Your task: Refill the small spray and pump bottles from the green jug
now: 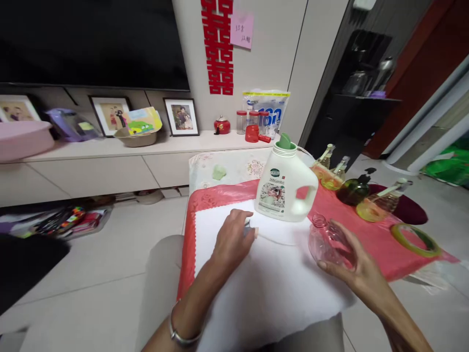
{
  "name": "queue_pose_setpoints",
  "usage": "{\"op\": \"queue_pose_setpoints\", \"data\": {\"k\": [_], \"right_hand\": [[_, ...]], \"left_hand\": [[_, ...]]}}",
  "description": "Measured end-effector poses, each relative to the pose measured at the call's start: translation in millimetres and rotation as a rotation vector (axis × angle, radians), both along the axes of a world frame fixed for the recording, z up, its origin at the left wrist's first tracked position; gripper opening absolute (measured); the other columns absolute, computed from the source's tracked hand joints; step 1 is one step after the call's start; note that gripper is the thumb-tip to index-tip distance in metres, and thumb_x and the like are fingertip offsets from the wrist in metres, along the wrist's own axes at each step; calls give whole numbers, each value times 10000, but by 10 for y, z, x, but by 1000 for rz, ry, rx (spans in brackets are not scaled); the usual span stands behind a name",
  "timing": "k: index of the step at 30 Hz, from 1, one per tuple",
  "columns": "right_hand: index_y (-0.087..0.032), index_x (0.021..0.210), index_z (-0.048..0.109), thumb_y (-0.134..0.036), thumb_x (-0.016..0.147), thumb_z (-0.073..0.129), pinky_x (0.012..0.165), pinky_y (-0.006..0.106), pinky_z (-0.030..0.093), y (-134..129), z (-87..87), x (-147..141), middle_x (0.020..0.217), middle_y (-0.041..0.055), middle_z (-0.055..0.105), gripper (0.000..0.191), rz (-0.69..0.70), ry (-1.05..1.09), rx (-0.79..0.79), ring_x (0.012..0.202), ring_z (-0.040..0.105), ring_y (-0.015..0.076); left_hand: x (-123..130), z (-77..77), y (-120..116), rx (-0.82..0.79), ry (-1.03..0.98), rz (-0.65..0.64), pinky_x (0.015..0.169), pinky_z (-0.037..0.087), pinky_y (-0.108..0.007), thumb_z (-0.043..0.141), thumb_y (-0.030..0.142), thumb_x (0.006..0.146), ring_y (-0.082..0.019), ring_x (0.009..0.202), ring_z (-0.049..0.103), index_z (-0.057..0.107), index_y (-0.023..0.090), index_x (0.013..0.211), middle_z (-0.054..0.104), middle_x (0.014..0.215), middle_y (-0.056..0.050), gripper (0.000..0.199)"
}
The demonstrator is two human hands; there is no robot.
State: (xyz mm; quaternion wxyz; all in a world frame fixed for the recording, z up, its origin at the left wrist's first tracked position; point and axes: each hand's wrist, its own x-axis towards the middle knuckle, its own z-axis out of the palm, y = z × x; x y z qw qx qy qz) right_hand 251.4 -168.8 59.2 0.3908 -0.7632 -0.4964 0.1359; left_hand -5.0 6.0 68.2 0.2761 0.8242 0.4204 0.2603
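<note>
My left hand [234, 237] is closed around a pump head, over the white cloth. From its pale collar [256, 232] a long thin tube [276, 240] reaches right; most of the head is hidden by my fingers. In my right hand [350, 259] is a clear plastic bottle [322, 239], upright or slightly tilted, with its threaded mouth uncapped. Bottle and tube are apart. Just behind them stands a large white detergent jug [280, 183] with a handle and a green spout piece [285, 142] in its open neck.
White cloth [220, 220] and red sheeting [220, 194] cover the table. On the right are pump bottles with yellow liquid [377, 208], a dark green pump bottle [351, 190] and a tape roll [415, 239]. A crumpled green piece [219, 172] lies at the back. Behind runs a low cabinet [110, 151].
</note>
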Motion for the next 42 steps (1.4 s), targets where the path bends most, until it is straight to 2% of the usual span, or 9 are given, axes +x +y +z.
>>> {"op": "queue_pose_setpoints", "data": {"k": [4,8,13,18,25,29,31,38,42], "right_hand": [[-353,1501,364,-671,706,760,960,428,559,-70,-105,-123,1486,54,420,944,-38,82,44,1204,574,305],[-368,1504,352,-667,714,759,989,473,534,-90,-169,-205,1483,53,423,937,-39,79,57,1259,530,318],[-357,1497,353,-681,742,733,1020,503,506,-104,-269,-240,1460,52,435,906,-46,-8,56,1285,502,305],[-343,1499,350,-685,785,698,981,477,533,-170,-274,-224,1430,56,457,864,-41,-74,55,1270,515,287],[-293,1497,351,-676,867,629,988,442,505,-247,-257,-90,1422,67,465,787,12,-340,104,1243,515,274],[-245,1509,348,-639,948,507,1008,502,436,-286,-301,17,1410,103,457,703,13,-628,116,1267,446,327],[-237,1506,355,-593,971,466,1009,521,415,-287,-306,39,1408,112,446,652,28,-702,102,1252,440,341],[-214,1495,357,-429,968,466,1010,507,410,-215,-152,-80,1419,128,412,579,98,-799,107,1257,428,334],[-217,1504,347,-348,958,455,993,498,423,-178,-65,-168,1415,132,409,572,159,-828,94,1266,418,329]], "left_hand": [[-102,-105,167,-18,342,67,912,467,-408,532,266,895,-302,1110,579,577,175,1219,613,1163,-124,339],[-19,-212,281,-74,408,27,783,459,-377,651,356,777,-322,991,593,622,189,1067,655,1004,-104,336],[90,-252,281,-128,400,30,789,434,-375,648,213,696,-349,1031,575,627,162,1053,666,1030,-137,361],[56,-254,204,-195,265,85,801,446,-359,613,147,697,-293,949,615,659,160,971,635,1050,-142,279],[-227,-195,179,-387,-50,52,659,479,-282,561,212,783,-193,708,686,587,196,1042,687,824,-4,260],[-446,-139,196,-642,-411,-8,720,507,-330,665,402,821,-188,595,700,538,183,1191,730,784,8,448],[-532,-110,194,-697,-514,-34,768,508,-346,715,422,805,-186,589,700,539,176,1215,743,765,6,510],[-639,-47,146,-708,-541,-55,780,484,-320,766,393,781,-179,685,708,587,192,1164,766,856,-13,468],[-626,-32,114,-705,-512,-82,795,467,-339,763,409,782,-160,590,693,574,195,1174,761,938,-19,484]]}}
